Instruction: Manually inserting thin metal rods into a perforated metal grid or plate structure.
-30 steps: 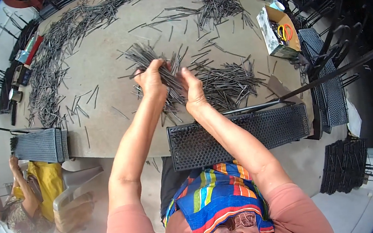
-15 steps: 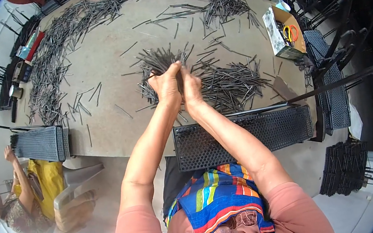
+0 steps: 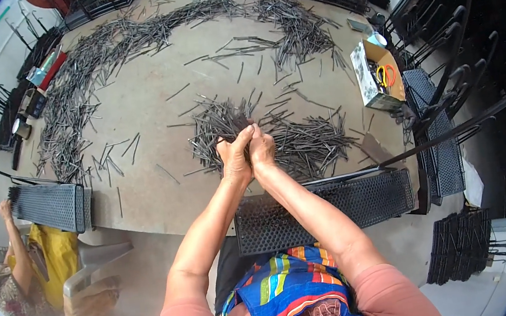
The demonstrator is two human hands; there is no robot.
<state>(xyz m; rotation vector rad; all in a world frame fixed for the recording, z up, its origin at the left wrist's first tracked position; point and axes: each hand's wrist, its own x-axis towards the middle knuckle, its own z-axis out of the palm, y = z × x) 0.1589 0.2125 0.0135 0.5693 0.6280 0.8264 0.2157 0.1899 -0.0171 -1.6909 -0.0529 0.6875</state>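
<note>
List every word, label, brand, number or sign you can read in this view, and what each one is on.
No text is readable in this view.
Open box at the right of the table: side markings too small to make out.
Light-blue item at the left edge: any print too small and blurred to read.
Thin dark sticks: no lettering visible.
Striped cloth: coloured bands, no lettering visible.

Bright soft light, strong edge distortion

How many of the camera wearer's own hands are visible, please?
2: the left hand and the right hand, side by side over the table, both around thin dark sticks. Both show only in part.
</note>
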